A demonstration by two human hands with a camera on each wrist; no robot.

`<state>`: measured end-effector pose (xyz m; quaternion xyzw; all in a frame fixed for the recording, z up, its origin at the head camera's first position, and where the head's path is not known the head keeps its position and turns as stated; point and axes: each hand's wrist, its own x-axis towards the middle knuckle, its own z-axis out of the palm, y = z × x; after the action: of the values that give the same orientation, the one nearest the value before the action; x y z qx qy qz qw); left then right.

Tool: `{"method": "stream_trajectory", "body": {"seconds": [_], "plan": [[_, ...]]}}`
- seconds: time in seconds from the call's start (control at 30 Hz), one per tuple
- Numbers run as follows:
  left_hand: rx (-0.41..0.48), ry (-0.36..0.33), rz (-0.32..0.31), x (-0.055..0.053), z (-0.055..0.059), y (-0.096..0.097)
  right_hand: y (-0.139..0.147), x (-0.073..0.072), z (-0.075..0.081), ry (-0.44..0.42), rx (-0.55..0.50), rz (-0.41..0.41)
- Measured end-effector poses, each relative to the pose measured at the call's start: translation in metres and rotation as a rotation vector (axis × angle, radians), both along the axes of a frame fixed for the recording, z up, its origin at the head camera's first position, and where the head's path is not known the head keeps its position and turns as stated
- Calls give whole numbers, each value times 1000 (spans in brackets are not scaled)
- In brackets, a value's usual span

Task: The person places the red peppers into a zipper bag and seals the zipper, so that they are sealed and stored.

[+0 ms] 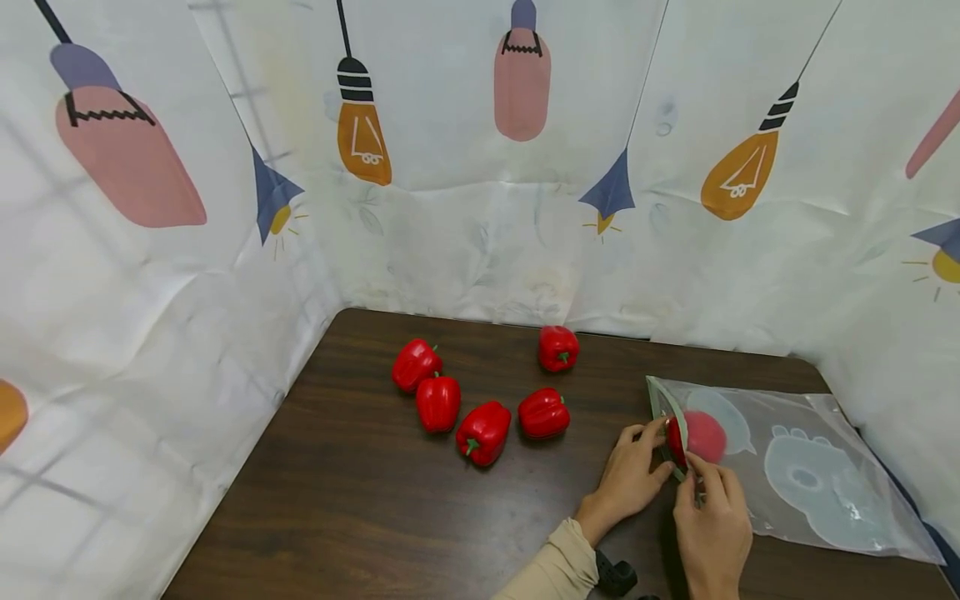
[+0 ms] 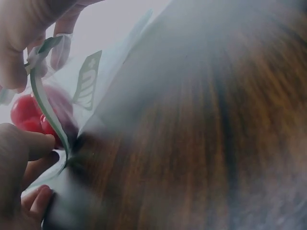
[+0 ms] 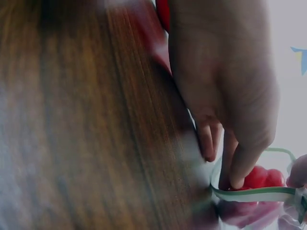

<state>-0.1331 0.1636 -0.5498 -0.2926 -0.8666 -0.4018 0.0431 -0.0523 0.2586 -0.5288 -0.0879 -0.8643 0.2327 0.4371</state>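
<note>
A red bell pepper (image 1: 677, 443) sits in the mouth of a clear zip bag (image 1: 750, 500), part of it showing pink through the plastic. My left hand (image 1: 630, 477) reaches from the left and grips that pepper, fingertips at the bag's opening. Close by, my right hand (image 1: 716, 521) pinches the near edge of the opening. In the left wrist view the bag's green-and-white zip strip (image 2: 45, 105) curves across the pepper. Fingers (image 3: 242, 167) dip inside the rim beside the pepper in the right wrist view.
Several more red bell peppers (image 1: 483, 433) lie on the dark wooden table (image 1: 360, 500), left of the bag; one (image 1: 558, 348) is near the back edge. A white patterned cloth (image 1: 465, 242) hangs behind and at the sides. The bag's far end reaches the right table edge.
</note>
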Motion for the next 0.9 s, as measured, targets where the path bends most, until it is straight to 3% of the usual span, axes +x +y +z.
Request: {"method": "stream_trajectory", "body": {"seconds": [0.13,0.43,0.57,0.77,0.9], "plan": [[15,-4,-5,-1,-2,0,1,-1,-1,13,-1,2],[-138,166,-36,-3,-2,-2,0,0,0,22,2,-8],[-132,153,-43,-3,-2,-2,0,0,1,25,0,-9],[-69,81,-51,-2,-2,-5,0,0,2,29,-3,-10],[-56,92,-80,-3,-2,-6,0,1,3,24,-3,-14]]}}
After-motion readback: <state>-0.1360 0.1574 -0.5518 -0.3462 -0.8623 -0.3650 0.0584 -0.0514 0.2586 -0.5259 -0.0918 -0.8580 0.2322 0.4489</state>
